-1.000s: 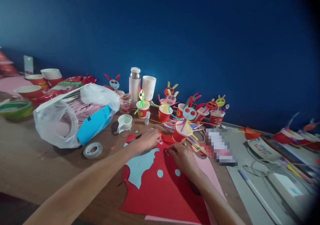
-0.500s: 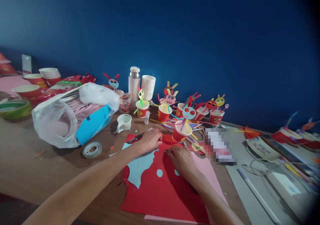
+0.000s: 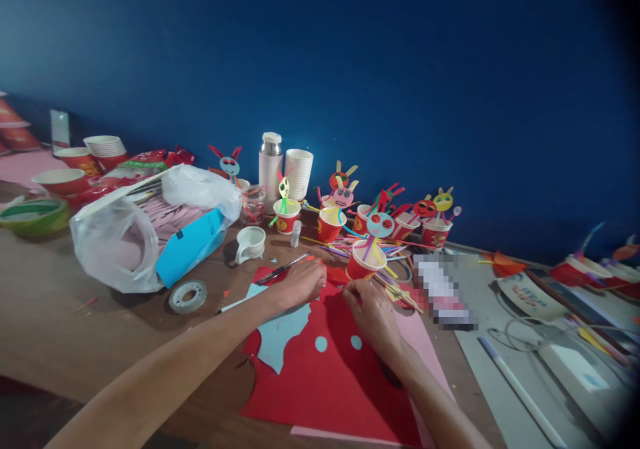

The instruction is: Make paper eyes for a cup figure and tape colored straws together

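Over the top part of a red paper sheet (image 3: 335, 389) are both my hands, fingers curled and a small gap apart. My left hand (image 3: 306, 282) is closed, its fingertips beside a small red paper piece (image 3: 338, 274); what it grips, if anything, is hidden. My right hand (image 3: 373, 309) is bent into a pinch close to that piece, and I cannot make out what is in it. Two pale blue paper discs, a left disc (image 3: 321, 344) and a right disc (image 3: 356, 342), lie on the sheet. Under my left forearm is a cut light blue paper scrap (image 3: 280, 336).
Behind my hands stands a red paper cup (image 3: 367, 260) with a blue-faced paper figure (image 3: 381, 224); several similar cups are behind it. A black pen (image 3: 283, 268), a tape roll (image 3: 188, 297) and a plastic bag (image 3: 115, 249) lie leftward. Pink paper (image 3: 417, 336) sticks out underneath.
My right hand has moved slightly up and right, uncovering the right blue disc. My left hand stays nearly in place. The whole view has shifted a little.
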